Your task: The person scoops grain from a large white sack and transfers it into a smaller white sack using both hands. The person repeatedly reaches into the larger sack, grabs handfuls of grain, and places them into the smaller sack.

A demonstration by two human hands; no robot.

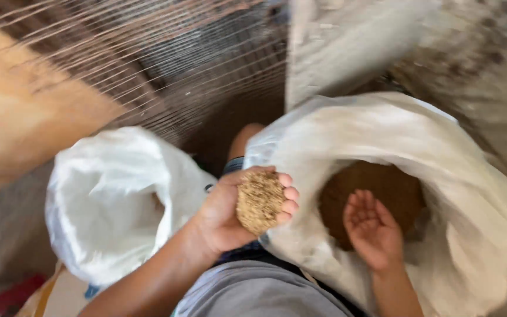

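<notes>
White sack, left (112, 205): mouth open, standing just left of the person's lap; what lies inside is too blurred to tell.
Left hand (236, 208): palm up, fingers curled around a heap of tan grain (259, 201), held between the two sacks.
Right hand (372, 230): open, empty, palm up inside the right sack's mouth, just above the grain there.
White sack, right (394, 135): holds a brown mound of grain (377, 185).
Progress: one handful is lifted out; most grain sits in the right sack.

— What packaging do we see here?
— We see two white woven sacks: an open sack (476, 235) on our right holding brown grain, and a slumped sack (107, 205) on our left.
</notes>
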